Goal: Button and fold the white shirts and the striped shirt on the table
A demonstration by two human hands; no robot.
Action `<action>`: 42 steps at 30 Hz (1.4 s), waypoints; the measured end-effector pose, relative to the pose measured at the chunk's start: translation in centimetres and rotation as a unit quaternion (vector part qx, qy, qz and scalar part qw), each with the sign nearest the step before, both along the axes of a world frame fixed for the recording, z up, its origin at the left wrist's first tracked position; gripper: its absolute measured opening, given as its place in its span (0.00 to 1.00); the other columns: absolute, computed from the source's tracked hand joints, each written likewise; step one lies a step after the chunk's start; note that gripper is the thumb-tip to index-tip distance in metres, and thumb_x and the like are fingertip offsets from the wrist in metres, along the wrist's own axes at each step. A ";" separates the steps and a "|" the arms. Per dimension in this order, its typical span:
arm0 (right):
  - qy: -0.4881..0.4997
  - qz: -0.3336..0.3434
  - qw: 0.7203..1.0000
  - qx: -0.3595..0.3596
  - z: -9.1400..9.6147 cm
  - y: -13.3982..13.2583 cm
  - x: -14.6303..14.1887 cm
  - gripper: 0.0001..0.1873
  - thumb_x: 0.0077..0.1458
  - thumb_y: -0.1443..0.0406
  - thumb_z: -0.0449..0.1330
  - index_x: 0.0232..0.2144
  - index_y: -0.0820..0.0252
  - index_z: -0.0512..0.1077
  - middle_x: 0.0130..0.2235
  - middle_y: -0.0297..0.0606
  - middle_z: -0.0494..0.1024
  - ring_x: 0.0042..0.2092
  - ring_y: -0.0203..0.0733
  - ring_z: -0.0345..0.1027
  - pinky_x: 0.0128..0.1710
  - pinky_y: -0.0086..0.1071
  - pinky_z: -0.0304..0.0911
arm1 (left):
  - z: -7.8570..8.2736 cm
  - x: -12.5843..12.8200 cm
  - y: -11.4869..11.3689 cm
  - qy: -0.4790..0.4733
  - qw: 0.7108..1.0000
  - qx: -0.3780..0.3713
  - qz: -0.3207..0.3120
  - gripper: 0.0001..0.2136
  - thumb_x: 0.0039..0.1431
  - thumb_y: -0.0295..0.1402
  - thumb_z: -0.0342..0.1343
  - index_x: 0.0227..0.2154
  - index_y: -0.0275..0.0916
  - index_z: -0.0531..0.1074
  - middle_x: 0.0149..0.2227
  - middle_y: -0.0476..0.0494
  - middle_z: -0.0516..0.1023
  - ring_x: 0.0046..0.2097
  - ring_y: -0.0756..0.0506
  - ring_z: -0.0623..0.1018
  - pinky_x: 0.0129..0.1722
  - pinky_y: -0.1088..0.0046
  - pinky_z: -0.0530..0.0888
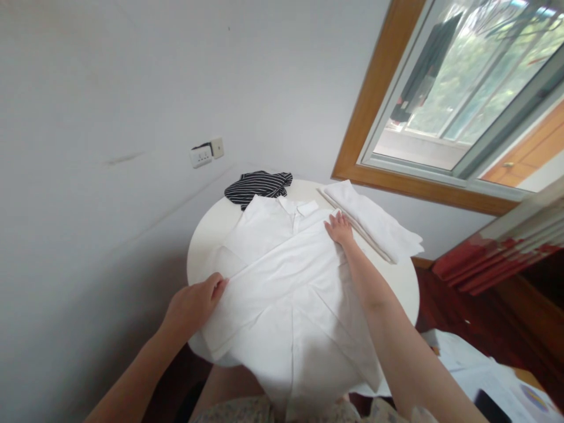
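Plain pale wall behind, two white wall plates (205,154) on it, one wooden-framed window (352,144) off to the right. One round white surface (207,238) carries one white collared cloth shirt (273,241), spread out and hanging over the near edge, collar toward the wall. Left hand (196,302) has its fingers pinching a fold edge; right hand (340,229) lies on the far end, can't tell if those fingers grip. One black-and-white striped cloth (255,187) sits behind, plus folded white fabric (372,220) at right, layers uncountable.
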State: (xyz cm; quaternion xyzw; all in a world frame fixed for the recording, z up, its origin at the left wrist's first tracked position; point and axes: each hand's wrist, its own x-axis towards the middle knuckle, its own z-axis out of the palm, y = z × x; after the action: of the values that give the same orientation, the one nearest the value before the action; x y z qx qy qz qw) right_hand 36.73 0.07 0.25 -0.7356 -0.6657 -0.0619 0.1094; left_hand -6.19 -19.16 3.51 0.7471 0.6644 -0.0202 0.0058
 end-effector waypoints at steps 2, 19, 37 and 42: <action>-0.004 -0.005 1.000 0.005 -0.2 0.6 0.3 0.34 0.64 0.50 0.43 0.65 0.61 0.54 0.68 0.50 0.46 0.68 0.56 0.41 0.63 0.47 0.45 | 0.1 0.0 0.0 0.001 1.000 -0.009 0.002 0.19 0.68 0.42 0.33 0.41 0.40 0.68 0.33 0.40 0.79 0.36 0.40 0.80 0.31 0.70 0.66; -0.026 -0.108 0.990 0.091 0.8 -1.9 -0.5 0.18 0.60 0.65 0.48 0.47 0.65 0.72 0.49 0.52 0.72 0.52 0.53 0.63 0.50 0.42 0.58 | -0.4 0.0 0.0 0.003 1.000 0.012 0.016 0.18 0.68 0.42 0.34 0.40 0.41 0.68 0.31 0.41 0.79 0.35 0.38 0.80 0.29 0.69 0.64; -0.049 0.120 0.990 0.047 4.4 -6.3 4.6 0.21 0.61 0.69 0.48 0.53 0.66 0.69 0.54 0.47 0.72 0.55 0.45 0.64 0.57 0.34 0.56 | 6.4 2.1 13.2 -0.004 0.974 0.183 -0.134 0.18 0.64 0.44 0.43 0.38 0.38 0.73 0.38 0.38 0.76 0.44 0.40 0.74 0.43 0.66 0.67; -0.047 0.064 0.996 -0.030 7.3 2.3 1.4 0.22 0.63 0.71 0.43 0.55 0.66 0.68 0.52 0.51 0.72 0.53 0.45 0.66 0.53 0.32 0.58 | 5.7 6.7 24.1 -0.037 0.959 0.232 -0.160 0.16 0.63 0.36 0.47 0.48 0.35 0.71 0.46 0.35 0.73 0.51 0.38 0.69 0.50 0.63 0.64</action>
State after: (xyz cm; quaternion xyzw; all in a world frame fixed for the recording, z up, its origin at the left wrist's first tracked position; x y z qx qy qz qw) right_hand 38.09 2.35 7.58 -0.6906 -0.7174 -0.0694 0.0599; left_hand 0.47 4.91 9.26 0.8248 0.5219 0.1609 -0.1463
